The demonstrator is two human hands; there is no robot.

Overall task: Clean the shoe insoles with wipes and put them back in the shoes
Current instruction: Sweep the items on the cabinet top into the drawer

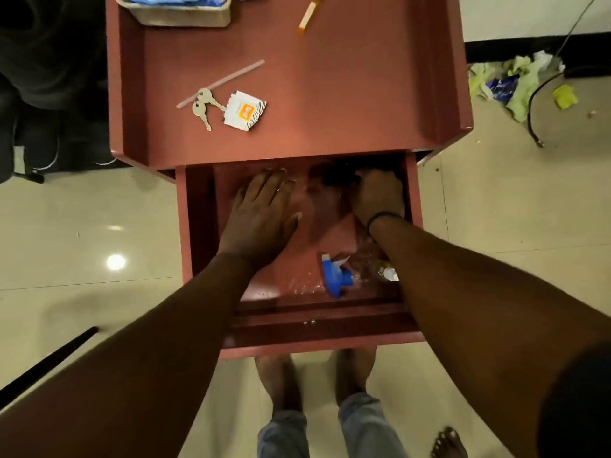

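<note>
1. Our left grip (264, 213) lies flat and open on the drawer (198, 226) floor, probably steadying.
2. Our right grip (380, 196) curls round something dark beyond it, maybe to pull it out; we cannot identify it.
3. No insoles, shoes or wipes are visible.

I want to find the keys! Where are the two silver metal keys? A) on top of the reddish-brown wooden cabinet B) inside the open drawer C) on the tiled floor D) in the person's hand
A: the two silver metal keys lie on the reddish-brown wooden cabinet top, beside a small white and orange packet.
</note>
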